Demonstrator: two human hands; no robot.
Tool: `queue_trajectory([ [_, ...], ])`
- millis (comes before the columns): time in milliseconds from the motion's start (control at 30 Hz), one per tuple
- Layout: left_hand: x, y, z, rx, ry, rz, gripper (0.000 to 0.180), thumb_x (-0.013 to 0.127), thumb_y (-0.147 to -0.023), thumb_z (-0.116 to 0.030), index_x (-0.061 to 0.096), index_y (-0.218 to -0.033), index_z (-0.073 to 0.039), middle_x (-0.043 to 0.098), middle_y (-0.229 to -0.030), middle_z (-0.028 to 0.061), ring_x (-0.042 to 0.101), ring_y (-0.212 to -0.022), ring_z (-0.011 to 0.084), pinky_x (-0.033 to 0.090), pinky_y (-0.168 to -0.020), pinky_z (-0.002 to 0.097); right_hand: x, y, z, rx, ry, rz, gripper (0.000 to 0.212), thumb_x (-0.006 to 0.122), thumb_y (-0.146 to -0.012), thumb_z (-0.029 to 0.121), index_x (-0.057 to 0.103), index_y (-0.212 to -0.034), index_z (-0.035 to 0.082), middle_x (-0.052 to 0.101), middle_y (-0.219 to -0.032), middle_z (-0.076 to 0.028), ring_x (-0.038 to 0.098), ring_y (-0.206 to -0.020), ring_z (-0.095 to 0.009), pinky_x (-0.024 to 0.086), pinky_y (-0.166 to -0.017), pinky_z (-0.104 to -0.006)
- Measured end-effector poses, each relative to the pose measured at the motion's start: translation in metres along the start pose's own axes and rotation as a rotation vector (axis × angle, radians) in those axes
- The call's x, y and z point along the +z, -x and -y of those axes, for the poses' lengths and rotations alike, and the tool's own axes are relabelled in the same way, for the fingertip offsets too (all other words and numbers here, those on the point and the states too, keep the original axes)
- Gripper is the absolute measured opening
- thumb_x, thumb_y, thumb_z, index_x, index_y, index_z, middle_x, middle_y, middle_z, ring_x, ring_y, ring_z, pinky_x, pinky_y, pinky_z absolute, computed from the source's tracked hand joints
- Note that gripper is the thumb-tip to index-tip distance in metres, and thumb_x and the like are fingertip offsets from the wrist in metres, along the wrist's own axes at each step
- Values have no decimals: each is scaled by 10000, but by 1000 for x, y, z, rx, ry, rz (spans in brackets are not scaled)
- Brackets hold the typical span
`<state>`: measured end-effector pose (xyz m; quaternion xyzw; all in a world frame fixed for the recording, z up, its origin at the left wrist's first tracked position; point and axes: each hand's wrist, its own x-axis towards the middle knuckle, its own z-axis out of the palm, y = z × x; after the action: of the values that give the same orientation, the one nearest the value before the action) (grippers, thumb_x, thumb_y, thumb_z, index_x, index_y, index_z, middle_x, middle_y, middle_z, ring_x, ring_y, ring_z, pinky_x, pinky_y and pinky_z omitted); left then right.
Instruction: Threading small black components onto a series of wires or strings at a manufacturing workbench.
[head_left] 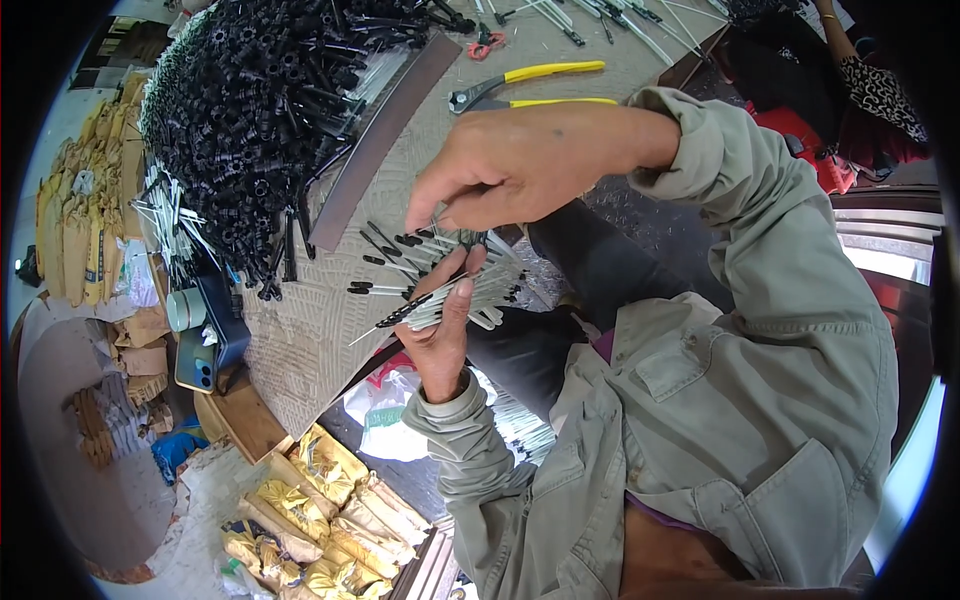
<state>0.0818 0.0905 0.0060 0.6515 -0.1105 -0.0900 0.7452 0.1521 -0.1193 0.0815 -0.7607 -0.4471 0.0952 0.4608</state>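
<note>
My left hand (437,345) is wrapped round a bundle of thin white rods with black tips (490,290), its thumb pointing up along them. The rods fan out on both sides of the fingers. One dark, twisted-looking piece (405,310) lies across the bundle near the thumb. Just above, my right hand (510,165) reaches in with bent, closed fingers at the top of the bundle. What sits between those fingertips is too small to make out.
A big heap of black plastic parts on white rods (260,120) covers the table's far left, beside a dark flat bar (385,140). Yellow-handled pliers (540,72) and red-handled scissors (487,42) lie beyond. A phone (197,360) stands at the left edge; wrapped packs (320,510) sit below.
</note>
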Motion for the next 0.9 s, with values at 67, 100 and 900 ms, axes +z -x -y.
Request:
queue_trajectory([
  [67, -3, 1, 0, 13, -9, 18, 213, 562, -823, 43, 581, -1026, 104, 632, -971, 214, 607, -926, 231, 451, -875, 316, 8, -2, 0, -5, -28, -121, 191, 507, -832, 80, 571, -977, -27, 533, -593, -108, 469, -480, -152, 370, -472, -280],
  [100, -5, 1, 1, 26, -19, 40, 207, 562, -823, 40, 587, -1019, 101, 636, -976, 200, 606, -927, 226, 449, -874, 312, 10, -2, 2, -9, -31, -112, 191, 507, -832, 80, 571, -977, -27, 533, -593, -108, 469, -480, -152, 370, -472, -280],
  [900, -13, 4, 7, 125, -122, 88, 159, 588, -823, 27, 628, -973, 62, 662, -957, 117, 592, -834, 127, 467, -767, 255, 21, -3, 43, 582, -459, -173, 311, 514, -869, 158, 539, -1140, 9, 557, -548, -42, 482, -393, -64, 353, -372, -207],
])
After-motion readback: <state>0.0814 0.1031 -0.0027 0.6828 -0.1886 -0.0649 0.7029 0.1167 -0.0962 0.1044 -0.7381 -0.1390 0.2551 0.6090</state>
